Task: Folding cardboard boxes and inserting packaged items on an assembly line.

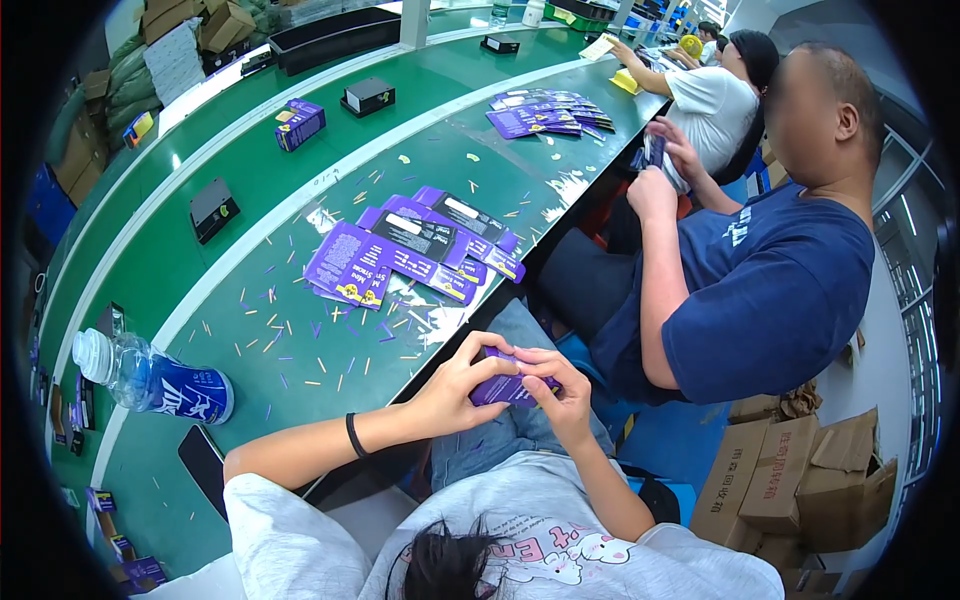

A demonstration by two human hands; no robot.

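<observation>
Above my lap, just off the table's near edge, a small purple carton (503, 388) is held between both hands. My left hand (462, 385) wraps its left side, with a black band on that wrist. My right hand (560, 393) grips the other end, thumb and fingers at the carton's top edge. Part of the carton is hidden behind my fingers. Closest to my hands on the green table (265, 345) lies a fanned pile of flat purple and black cartons (415, 240). Purple and tan paper scraps are strewn around that pile.
A drink bottle (185, 385) and a dark phone (203, 465) lie at the left. Farther off are another pile of flat cartons (545, 112), a formed purple box (300, 125) and black boxes (368, 97). A co-worker (760, 290) sits close at my right; brown boxes (780, 475) stand behind.
</observation>
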